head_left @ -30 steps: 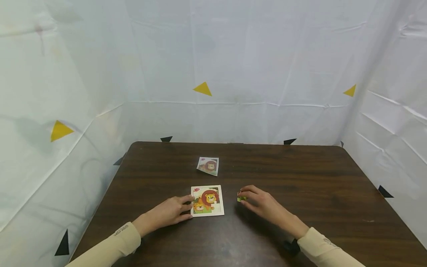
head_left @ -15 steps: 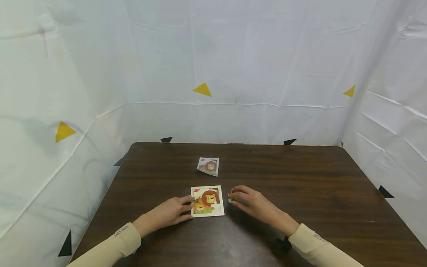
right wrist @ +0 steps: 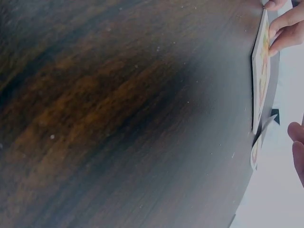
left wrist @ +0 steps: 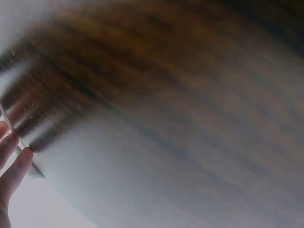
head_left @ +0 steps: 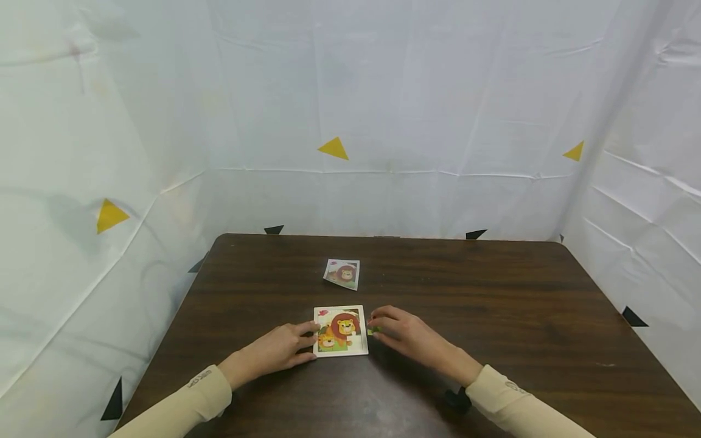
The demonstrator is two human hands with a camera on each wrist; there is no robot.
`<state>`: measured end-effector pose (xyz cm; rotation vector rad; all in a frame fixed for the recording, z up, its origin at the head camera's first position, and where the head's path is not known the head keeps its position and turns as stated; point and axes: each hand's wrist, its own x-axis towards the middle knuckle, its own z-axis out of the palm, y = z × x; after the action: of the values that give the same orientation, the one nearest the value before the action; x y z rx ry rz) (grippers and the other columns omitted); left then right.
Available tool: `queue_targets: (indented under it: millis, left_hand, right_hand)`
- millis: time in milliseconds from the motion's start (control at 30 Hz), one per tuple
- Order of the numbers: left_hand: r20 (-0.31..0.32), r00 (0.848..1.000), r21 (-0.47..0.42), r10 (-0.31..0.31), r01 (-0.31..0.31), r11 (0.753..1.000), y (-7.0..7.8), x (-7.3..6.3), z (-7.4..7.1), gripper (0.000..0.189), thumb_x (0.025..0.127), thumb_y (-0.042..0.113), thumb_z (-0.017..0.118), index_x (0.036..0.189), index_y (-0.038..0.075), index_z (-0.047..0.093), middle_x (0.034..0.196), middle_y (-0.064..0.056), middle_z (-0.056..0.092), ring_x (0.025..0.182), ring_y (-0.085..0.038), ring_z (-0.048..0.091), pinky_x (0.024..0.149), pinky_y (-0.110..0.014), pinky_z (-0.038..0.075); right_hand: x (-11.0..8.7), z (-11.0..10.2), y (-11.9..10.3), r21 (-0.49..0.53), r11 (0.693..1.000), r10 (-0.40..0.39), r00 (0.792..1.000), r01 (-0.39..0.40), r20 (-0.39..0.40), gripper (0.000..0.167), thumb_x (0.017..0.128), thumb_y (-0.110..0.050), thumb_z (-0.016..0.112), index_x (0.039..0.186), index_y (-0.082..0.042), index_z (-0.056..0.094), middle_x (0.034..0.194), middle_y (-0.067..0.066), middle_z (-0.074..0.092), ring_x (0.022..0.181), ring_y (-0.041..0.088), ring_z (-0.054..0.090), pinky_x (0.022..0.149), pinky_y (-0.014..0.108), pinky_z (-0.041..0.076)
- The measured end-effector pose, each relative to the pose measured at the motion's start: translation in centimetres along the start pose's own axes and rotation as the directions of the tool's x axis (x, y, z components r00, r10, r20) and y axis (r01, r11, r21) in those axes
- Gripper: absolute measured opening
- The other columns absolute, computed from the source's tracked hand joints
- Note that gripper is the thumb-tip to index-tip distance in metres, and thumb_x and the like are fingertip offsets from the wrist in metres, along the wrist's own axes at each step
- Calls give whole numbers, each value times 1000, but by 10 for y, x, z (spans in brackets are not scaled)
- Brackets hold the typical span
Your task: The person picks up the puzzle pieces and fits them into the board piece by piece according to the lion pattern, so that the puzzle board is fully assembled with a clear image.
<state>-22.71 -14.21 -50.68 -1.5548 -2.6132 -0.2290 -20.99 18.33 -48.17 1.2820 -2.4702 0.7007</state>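
Note:
A square white-framed jigsaw puzzle [head_left: 350,353] with a lion picture lies on the table, a pale gap [head_left: 358,345] at its lower right. My left hand [head_left: 274,348] rests at the puzzle's left side, fingers stretched over the rim and thumb against its near corner; the left wrist view shows fingertips [left wrist: 19,166] at the edge. Just off the right rim, my right hand [head_left: 418,342] pinches a small green puzzle piece [head_left: 372,331], mostly covered by the fingers. Only two fingertips [right wrist: 295,133] of that hand show in the right wrist view, and the piece is out of sight there.
Behind the puzzle lies a paper card [head_left: 342,274] printed with the same lion picture, one corner curling up. The dark wooden table [head_left: 493,286] runs back to white sheeting [head_left: 411,121] hung on the sides and behind, with yellow and black triangles on it.
My right hand has moved left with the puzzle piece, from well right of the puzzle to close beside its rim. The left hand and the puzzle have stayed put.

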Motion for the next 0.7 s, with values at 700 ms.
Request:
queue_targets:
  millis: [700]
  left_hand:
    - [-3,1000,3,4,-4,1000,-3,0,4,37,93,34,65,117,7,70,129,-10,56,101,-19,65,82,-33,55]
  right_hand:
    - [12,7,-4,-103,994,-44,998,47,38,27,83,-13,77,108,-9,71,113,7,64,96,14,60,79,33,53]
